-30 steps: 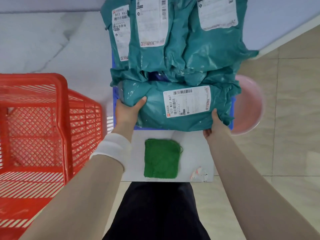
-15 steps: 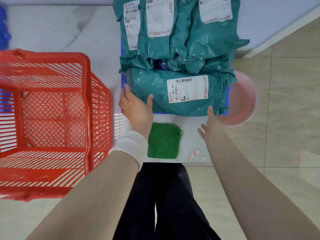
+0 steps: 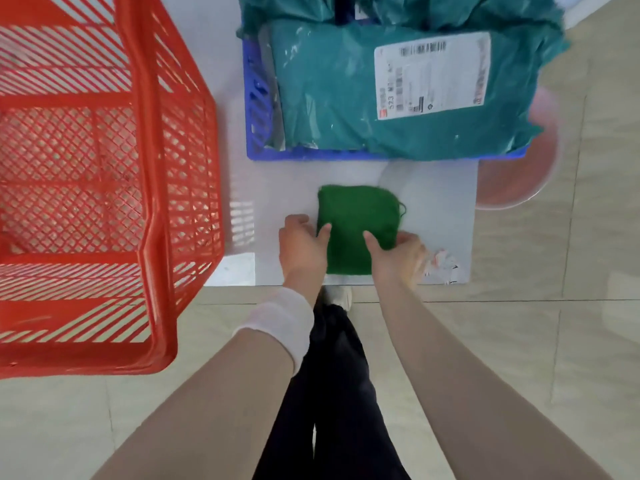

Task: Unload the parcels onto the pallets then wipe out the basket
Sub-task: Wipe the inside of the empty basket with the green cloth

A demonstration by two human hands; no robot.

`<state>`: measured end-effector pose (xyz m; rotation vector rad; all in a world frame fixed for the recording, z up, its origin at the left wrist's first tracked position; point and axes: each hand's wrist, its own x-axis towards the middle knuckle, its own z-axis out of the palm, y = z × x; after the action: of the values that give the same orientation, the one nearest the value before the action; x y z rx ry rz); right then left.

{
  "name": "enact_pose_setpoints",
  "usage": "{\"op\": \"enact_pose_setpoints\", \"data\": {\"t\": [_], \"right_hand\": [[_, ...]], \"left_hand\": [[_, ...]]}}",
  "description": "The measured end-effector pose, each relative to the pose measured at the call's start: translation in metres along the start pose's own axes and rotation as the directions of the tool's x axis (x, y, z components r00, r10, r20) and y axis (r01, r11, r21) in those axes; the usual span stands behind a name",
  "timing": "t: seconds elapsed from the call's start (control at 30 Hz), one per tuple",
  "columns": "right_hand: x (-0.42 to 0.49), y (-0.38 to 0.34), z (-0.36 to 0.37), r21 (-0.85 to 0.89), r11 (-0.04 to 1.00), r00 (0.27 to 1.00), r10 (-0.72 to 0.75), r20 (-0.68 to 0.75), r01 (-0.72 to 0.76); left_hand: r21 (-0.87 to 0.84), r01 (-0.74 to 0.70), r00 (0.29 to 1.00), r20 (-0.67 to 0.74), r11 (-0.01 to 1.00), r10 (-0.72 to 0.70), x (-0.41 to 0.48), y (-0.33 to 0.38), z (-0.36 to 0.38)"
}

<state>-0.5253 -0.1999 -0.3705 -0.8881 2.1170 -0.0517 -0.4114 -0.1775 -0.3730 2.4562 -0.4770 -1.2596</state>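
Note:
A folded green cloth (image 3: 356, 220) lies on a white sheet (image 3: 443, 202) on the floor. My left hand (image 3: 301, 244) grips its left edge, thumb on top. My right hand (image 3: 398, 251) grips its right near corner, thumb on top as well. Just beyond, a teal parcel (image 3: 332, 88) with a white label lies on the blue pallet (image 3: 256, 109), with more teal parcels behind it at the top edge. The red plastic basket (image 3: 138, 188) stands at the left with nothing in it.
A pink basin (image 3: 512, 181) sits partly under the pallet's right near corner. Torn paper scraps (image 3: 445, 263) lie on the white sheet by my right hand. Beige tiled floor (image 3: 554, 341) spreads to the right and toward me, where my dark-trousered legs stand.
Both hands left the front parcel on the pallet and came back to the green cloth, now holding it at either side. The view tilted down and closer.

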Motion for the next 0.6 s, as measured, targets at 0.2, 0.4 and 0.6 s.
{"op": "enact_pose_setpoints", "data": {"t": [0.2, 0.4, 0.6], "right_hand": [[0.01, -0.003, 0.011, 0.172, 0.985, 0.995, -0.016, 0.096, 0.0], [-0.036, 0.0, -0.044, 0.655, 0.702, 0.907, -0.032, 0.42, -0.278], [-0.127, -0.019, -0.133, 0.761, 0.559, 0.812, -0.243, 0.531, -0.33]], "left_hand": [[-0.021, -0.095, 0.994, 0.045, 0.995, 0.096, 0.009, 0.006, 0.013], [-0.068, -0.298, 0.946, 0.109, 0.952, 0.304, -0.042, 0.018, -0.022], [-0.298, -0.4, 0.886, 0.118, 0.867, 0.449, -0.144, 0.054, -0.093]]}}
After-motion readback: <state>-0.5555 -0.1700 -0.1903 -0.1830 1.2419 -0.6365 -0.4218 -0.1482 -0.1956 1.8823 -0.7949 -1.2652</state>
